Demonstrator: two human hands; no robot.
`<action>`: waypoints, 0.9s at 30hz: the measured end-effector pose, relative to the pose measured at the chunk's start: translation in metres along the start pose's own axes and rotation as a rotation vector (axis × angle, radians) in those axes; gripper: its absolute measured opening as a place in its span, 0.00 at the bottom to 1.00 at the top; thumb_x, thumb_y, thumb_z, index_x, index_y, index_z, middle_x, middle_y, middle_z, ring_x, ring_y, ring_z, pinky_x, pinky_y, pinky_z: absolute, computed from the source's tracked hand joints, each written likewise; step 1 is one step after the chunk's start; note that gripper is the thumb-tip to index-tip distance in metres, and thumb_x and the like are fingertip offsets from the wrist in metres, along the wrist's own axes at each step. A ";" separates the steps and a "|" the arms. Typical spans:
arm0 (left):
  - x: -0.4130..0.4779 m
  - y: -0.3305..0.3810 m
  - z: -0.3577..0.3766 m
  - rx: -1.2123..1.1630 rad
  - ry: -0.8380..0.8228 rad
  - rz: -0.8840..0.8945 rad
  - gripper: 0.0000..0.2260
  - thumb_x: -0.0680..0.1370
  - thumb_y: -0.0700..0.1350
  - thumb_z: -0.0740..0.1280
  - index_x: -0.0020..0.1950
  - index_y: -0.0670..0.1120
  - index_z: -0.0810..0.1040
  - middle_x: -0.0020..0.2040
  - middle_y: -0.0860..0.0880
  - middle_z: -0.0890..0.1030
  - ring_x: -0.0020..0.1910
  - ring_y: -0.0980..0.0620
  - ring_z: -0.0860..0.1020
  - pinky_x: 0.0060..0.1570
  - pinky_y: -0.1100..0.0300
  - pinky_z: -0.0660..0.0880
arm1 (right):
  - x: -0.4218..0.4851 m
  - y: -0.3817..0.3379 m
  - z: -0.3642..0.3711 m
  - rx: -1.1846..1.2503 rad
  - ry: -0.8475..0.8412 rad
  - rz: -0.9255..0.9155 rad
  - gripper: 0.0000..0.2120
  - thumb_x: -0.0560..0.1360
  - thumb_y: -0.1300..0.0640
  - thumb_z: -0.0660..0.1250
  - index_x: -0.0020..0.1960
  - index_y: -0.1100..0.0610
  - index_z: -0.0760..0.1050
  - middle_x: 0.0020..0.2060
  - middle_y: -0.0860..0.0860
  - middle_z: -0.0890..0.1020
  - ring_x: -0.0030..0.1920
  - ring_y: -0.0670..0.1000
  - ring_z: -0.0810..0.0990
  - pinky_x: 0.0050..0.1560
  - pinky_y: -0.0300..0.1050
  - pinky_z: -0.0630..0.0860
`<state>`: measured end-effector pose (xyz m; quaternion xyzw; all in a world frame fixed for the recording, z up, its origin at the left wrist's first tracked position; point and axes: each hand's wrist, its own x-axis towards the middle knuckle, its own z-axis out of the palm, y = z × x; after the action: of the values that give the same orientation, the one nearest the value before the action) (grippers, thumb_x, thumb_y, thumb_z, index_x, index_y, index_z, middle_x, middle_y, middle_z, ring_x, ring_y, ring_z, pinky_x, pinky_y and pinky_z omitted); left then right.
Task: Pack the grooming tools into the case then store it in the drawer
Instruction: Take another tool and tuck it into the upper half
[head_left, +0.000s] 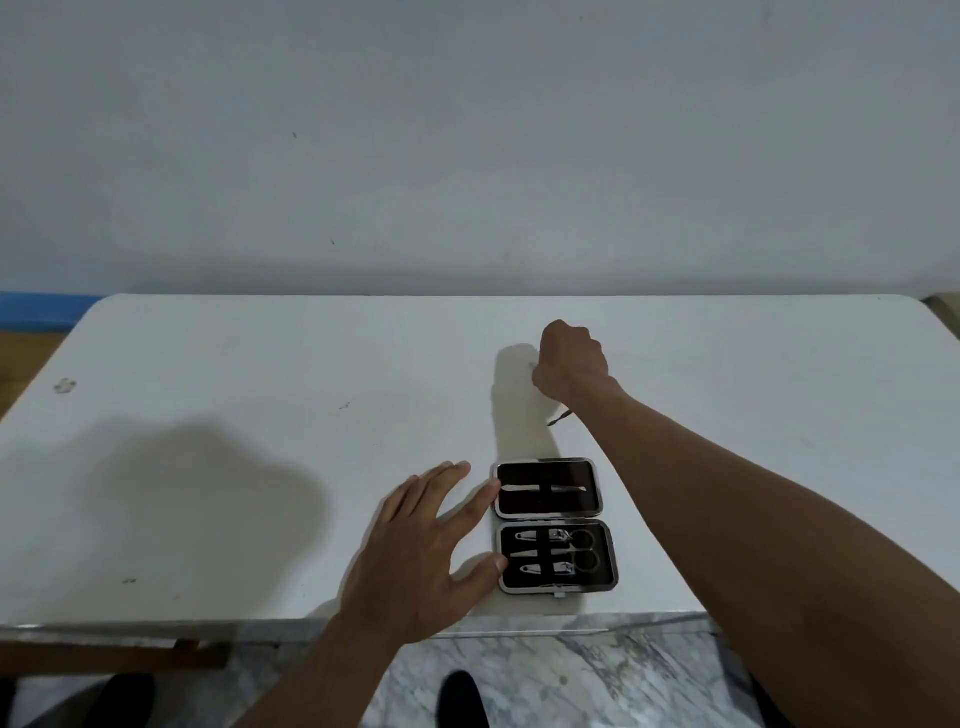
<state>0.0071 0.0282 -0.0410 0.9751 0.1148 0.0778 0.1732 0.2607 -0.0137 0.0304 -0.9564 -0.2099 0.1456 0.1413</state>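
Sitting on white table (260, 415), open case (553, 525).

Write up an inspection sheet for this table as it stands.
Surface: white table, a few small marks.
Job's things: case open flat near the front edge, tools strapped in both halves; thin tool pokes out below the right fist.
Clutter: nothing seen.
Hands: left hand spread, fingertips at the case's left side; right hand closed around the thin tool.
Cables: nothing seen.
Surroundings: plain wall, marble floor.
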 end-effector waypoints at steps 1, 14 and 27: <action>0.000 0.000 0.000 0.000 0.002 -0.002 0.30 0.75 0.66 0.59 0.76 0.60 0.60 0.76 0.52 0.64 0.76 0.52 0.59 0.73 0.49 0.61 | 0.000 0.000 0.000 -0.005 -0.001 -0.007 0.12 0.72 0.68 0.65 0.55 0.64 0.73 0.55 0.61 0.78 0.56 0.63 0.77 0.44 0.46 0.71; -0.001 0.002 0.000 0.010 0.017 -0.003 0.30 0.75 0.67 0.58 0.76 0.60 0.60 0.76 0.53 0.64 0.76 0.53 0.59 0.73 0.49 0.61 | -0.010 0.009 0.004 -0.001 -0.013 -0.100 0.03 0.74 0.65 0.60 0.45 0.62 0.73 0.41 0.58 0.76 0.48 0.64 0.77 0.42 0.45 0.68; -0.002 0.000 0.002 0.037 0.040 0.013 0.29 0.76 0.66 0.57 0.75 0.59 0.63 0.75 0.51 0.67 0.74 0.51 0.63 0.71 0.48 0.63 | -0.098 0.063 -0.024 0.276 -0.086 -0.131 0.17 0.78 0.62 0.53 0.55 0.57 0.80 0.61 0.52 0.80 0.49 0.53 0.76 0.48 0.42 0.68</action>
<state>0.0051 0.0270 -0.0427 0.9771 0.1135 0.0964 0.1522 0.2064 -0.1168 0.0532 -0.9051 -0.2556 0.2043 0.2716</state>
